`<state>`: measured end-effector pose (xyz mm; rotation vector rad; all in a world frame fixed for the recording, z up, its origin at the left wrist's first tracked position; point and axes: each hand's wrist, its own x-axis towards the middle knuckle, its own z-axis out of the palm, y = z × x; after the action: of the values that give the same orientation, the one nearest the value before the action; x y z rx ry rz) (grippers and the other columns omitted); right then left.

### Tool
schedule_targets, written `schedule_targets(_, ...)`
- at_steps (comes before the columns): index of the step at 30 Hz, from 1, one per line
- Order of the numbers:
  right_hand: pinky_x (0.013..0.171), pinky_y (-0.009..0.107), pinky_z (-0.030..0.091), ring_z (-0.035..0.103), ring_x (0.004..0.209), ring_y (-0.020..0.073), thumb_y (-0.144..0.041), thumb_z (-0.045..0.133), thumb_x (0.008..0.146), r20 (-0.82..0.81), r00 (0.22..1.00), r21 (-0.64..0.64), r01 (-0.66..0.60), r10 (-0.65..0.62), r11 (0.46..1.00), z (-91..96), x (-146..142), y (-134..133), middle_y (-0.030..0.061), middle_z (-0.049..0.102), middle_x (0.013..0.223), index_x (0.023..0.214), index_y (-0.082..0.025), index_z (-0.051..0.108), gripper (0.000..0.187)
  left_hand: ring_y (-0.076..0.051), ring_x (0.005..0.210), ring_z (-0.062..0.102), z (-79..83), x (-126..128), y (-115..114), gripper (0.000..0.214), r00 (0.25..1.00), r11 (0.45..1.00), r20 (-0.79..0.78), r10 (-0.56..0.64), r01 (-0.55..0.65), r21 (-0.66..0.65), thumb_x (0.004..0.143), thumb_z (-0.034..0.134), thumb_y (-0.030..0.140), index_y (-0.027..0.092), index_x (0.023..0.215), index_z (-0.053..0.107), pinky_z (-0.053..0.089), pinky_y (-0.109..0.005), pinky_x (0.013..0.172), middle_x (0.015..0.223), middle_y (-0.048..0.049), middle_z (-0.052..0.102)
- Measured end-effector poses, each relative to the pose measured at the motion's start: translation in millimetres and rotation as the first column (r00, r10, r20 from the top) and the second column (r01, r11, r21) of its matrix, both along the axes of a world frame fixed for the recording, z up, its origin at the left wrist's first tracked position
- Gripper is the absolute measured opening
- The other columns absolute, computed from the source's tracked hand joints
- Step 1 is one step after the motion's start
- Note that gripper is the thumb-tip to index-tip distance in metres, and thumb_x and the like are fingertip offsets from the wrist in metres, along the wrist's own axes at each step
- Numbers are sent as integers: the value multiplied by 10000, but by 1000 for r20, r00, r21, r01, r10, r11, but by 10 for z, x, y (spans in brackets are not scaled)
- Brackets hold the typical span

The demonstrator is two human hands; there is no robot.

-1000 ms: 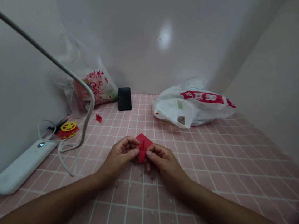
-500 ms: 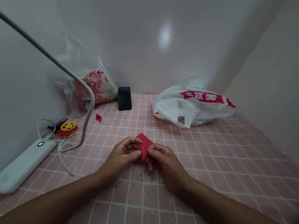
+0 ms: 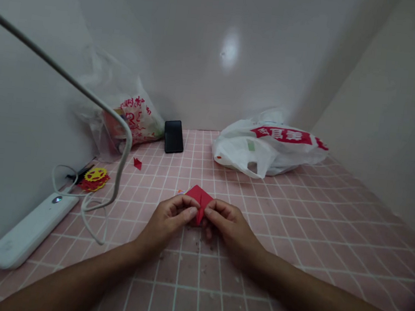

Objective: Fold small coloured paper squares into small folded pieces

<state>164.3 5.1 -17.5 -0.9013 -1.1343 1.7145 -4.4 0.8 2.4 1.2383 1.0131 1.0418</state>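
A small folded piece of red paper [image 3: 198,197] is held just above the pink tiled surface [image 3: 297,225], near its middle. My left hand [image 3: 169,218] pinches its left side between thumb and fingers. My right hand [image 3: 228,223] pinches its right side the same way. The two thumbs meet near the paper's centre crease, and the lower part of the paper is hidden behind my fingers.
A white power strip [image 3: 26,234] with a looping cable [image 3: 115,175] lies at the left. Yellow and red paper cut-outs [image 3: 94,178] and a red scrap [image 3: 137,163] lie beyond it. Behind are a clear bag [image 3: 129,116], a black phone [image 3: 173,136] and a white plastic bag [image 3: 268,150]. Crumbs dot the tiles below my hands.
My fingers have closed in over the red paper, folding it narrower; less of it shows below my thumbs than a second ago. Both hands stay in place.
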Motion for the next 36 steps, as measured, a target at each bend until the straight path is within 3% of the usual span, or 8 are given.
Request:
schedule_targets(5, 482, 227, 389, 510, 463, 75, -394, 639, 846, -55, 998, 55, -31, 34, 998, -1, -1, 3, -25, 606, 639, 736, -176, 577, 252, -129, 655, 588, -75, 6, 34, 236, 993, 996, 112, 31, -21, -86, 729, 762, 302, 152, 850, 626, 447, -263, 653, 714, 1, 643)
schedule_targets(9, 485, 224, 386, 511, 468, 75, -364, 649, 841, -64, 997, 64, -42, 46, 997, -6, 0, 10, -31, 600, 628, 750, -179, 569, 222, -126, 635, 591, -110, 3, 38, 255, 988, 994, 156, 9, 9, -113, 724, 770, 300, 151, 858, 613, 445, -259, 641, 698, -4, 652)
schedule_targets(18, 435, 207, 349, 462, 443, 73, -299, 642, 798, 70, 997, 78, 15, -20, 997, 43, -6, -34, -63, 534, 577, 751, -196, 516, 170, -118, 715, 560, -75, 23, 6, 161, 1000, 999, -31, -2, 4, 39, 787, 710, 289, 162, 851, 634, 430, -246, 680, 777, 7, 616)
schedule_targets(26, 459, 221, 328, 423, 487, 82, -247, 583, 824, 194, 977, 216, 46, -89, 975, 41, -2, -62, -61, 473, 601, 731, -199, 502, 132, -130, 727, 557, -59, 29, -16, 114, 989, 996, -148, 1, 12, 83, 806, 656, 258, 175, 825, 581, 434, -264, 701, 775, 10, 589)
schedule_targets(31, 518, 229, 339, 429, 583, 98, -202, 576, 823, 300, 943, 370, 22, -142, 929, 54, 18, -62, -37, 490, 653, 697, -188, 514, 141, -135, 752, 560, -56, 24, -16, 162, 986, 997, -167, -26, 38, 70, 798, 687, 288, 178, 845, 578, 428, -262, 711, 798, 12, 595)
schedule_targets(33, 517, 229, 341, 433, 578, 97, -211, 575, 829, 295, 946, 358, 21, -134, 934, 57, 16, -62, -36, 496, 656, 708, -188, 520, 134, -127, 725, 549, -70, 23, -13, 134, 989, 998, -146, -10, 20, 66, 807, 662, 275, 178, 826, 571, 419, -254, 691, 772, 20, 584)
schedule_targets(36, 472, 224, 336, 426, 501, 84, -248, 576, 832, 220, 972, 225, 25, -76, 974, 56, 4, -57, -53, 491, 622, 741, -197, 510, 124, -119, 693, 531, -96, 14, -6, 114, 992, 999, -123, 11, -5, 48, 805, 641, 263, 174, 806, 570, 409, -250, 673, 747, 25, 570)
